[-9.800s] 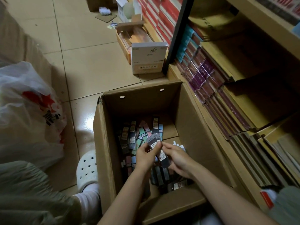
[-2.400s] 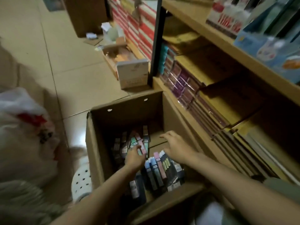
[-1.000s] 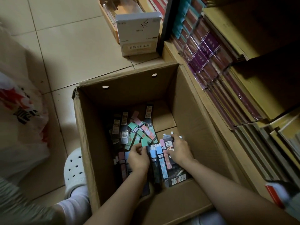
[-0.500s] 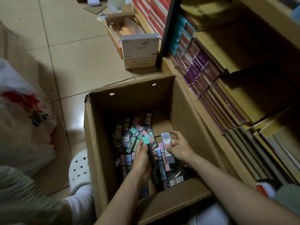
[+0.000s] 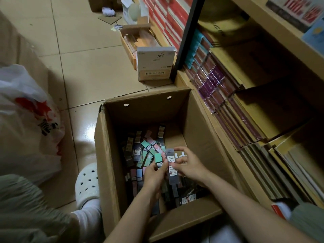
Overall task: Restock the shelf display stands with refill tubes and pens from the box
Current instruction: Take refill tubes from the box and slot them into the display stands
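Over the cardboard box (image 5: 112, 155), near its front-right corner — left hand (image 5: 154, 174) gripping a green-capped refill tube (image 5: 158, 159), right hand (image 5: 188, 165) pinching a grey-capped refill tube (image 5: 171, 165). Below, loose refill tubes (image 5: 140, 148) heaped across the box floor — wooden shelf (image 5: 217, 127) just beside.

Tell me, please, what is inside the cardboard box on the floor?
The cardboard box holds a loose pile of refill tubes. The left hand and right hand each hold one tube and cover those beneath; the near wall hides the nearest ones.
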Tool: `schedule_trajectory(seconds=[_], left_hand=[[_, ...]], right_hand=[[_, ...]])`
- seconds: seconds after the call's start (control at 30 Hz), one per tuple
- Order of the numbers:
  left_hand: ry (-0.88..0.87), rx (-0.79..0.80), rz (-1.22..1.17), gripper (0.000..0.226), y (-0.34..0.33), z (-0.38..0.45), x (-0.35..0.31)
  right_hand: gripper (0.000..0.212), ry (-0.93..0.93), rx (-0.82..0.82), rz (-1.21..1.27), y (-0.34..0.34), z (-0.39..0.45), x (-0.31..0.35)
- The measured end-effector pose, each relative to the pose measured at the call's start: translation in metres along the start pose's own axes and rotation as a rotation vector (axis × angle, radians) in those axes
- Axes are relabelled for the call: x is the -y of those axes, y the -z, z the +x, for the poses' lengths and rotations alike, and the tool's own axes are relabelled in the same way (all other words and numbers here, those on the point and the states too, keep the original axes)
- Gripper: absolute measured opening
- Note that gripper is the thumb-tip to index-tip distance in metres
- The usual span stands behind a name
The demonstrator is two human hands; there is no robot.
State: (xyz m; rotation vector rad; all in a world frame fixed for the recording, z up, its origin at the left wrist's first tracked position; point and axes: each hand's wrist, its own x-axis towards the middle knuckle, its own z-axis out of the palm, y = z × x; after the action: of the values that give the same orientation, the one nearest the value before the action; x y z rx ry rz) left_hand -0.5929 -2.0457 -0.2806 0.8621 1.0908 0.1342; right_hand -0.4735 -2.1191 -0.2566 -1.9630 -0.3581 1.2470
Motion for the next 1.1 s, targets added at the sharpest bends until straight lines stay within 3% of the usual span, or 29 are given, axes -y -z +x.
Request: schedule_trajectory(seconds=[0.1, 0.2, 0.33, 0.47, 0.57, 0.8, 0.97, 1.1], left_hand=[[-0.065, 0.01, 0.128, 0.018, 0.003, 0.007, 0.001], [-0.051, -0.094, 0.131, 0.014, 0.005, 0.017, 0.0], [0.005, -0.313, 0.034, 0.007, 0.01, 0.032, 0.005], [0.051, -0.379, -0.013, 0.001, 0.013, 0.041, 0.013], [0.086, -0.38, -0.039, 0.012, 0.011, 0.044, 0.019], [0.125, -0.383, 0.001, 0.005, 0.008, 0.046, 0.022], [0.065, -0.311, 0.078, 0.001, 0.002, 0.038, 0.004], [-0.067, -0.194, 0.204, 0.006, -0.005, 0.022, -0.023]], right_hand=[[0.051, 0.019, 0.041, -0.043, -0.001, 0.006, 0.002], [0.055, -0.004, 0.109, -0.13, 0.004, 0.015, -0.004], [0.086, -0.005, 0.139, -0.733, 0.002, 0.028, -0.026], [0.106, 0.014, 0.153, -1.017, -0.015, 0.042, -0.039], [0.105, 0.045, 0.108, -1.206, -0.024, 0.051, -0.046], [0.087, 0.049, -0.032, -1.046, -0.017, 0.055, -0.05], [0.034, 0.032, -0.117, -0.726, -0.012, 0.04, -0.035], [0.031, 0.111, -0.213, -0.565, -0.001, 0.015, -0.009]])
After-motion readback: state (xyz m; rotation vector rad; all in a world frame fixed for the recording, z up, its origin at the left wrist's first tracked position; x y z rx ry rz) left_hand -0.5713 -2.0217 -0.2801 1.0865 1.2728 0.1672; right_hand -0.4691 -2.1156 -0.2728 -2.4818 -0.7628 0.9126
